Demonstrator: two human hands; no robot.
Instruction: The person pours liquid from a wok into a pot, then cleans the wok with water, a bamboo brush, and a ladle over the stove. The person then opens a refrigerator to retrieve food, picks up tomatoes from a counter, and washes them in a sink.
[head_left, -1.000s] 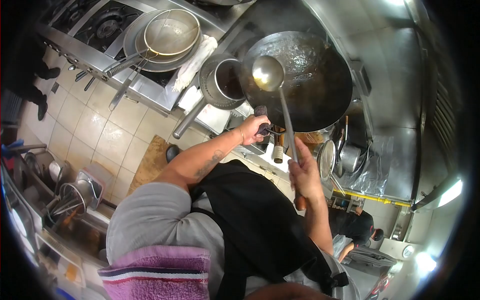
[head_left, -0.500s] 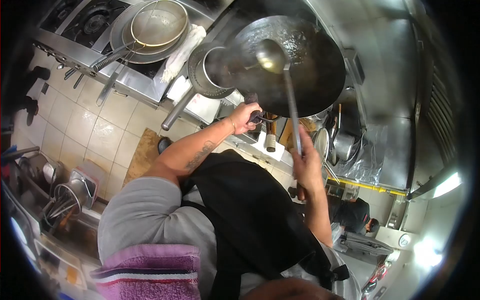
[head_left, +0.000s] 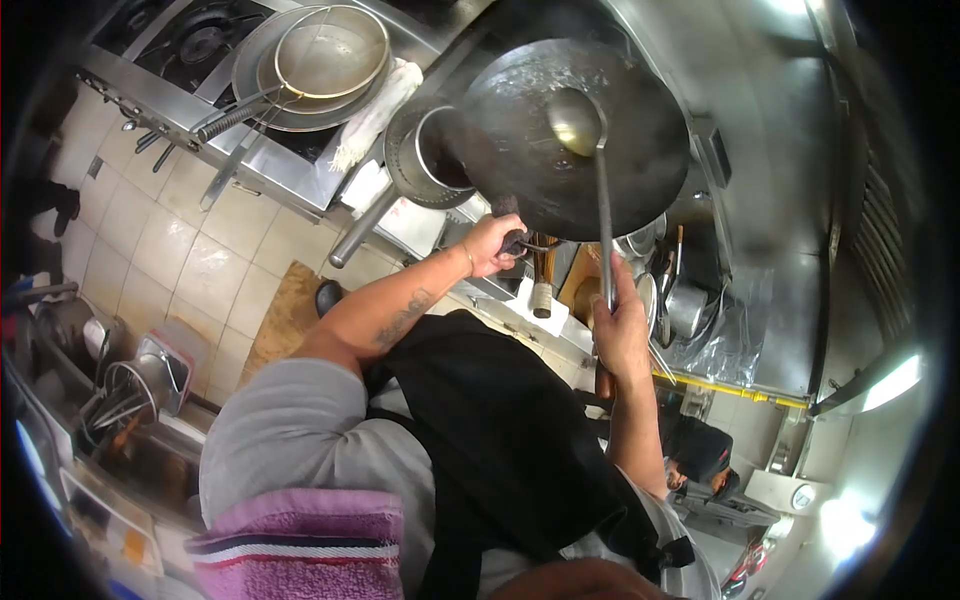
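Observation:
A large black wok [head_left: 510, 110] stands on the range with steam in it. My left hand [head_left: 488, 246] is closed around its handle through a dark cloth [head_left: 512, 212]. My right hand [head_left: 622, 328] grips the long handle of a metal ladle [head_left: 574, 122], whose bowl is over the inside of the wok with a little yellowish liquid or shine in it. Left of the wok sits a perforated strainer [head_left: 402, 165] with a long handle and a round metal container. Below the wok's near rim is a bamboo brush [head_left: 543, 292].
Wire strainers [head_left: 330, 50] rest in a pan over the left burners, beside a white cloth [head_left: 378, 112]. Metal pots [head_left: 687, 308] stand at the right, above a yellow pipe [head_left: 740, 392]. A co-worker [head_left: 700, 450] is at lower right. Whisks [head_left: 130, 390] stand at lower left.
The ladle bowl has moved right and slightly toward me within the wok. My left hand keeps its hold on the handle. The co-worker at right has changed posture.

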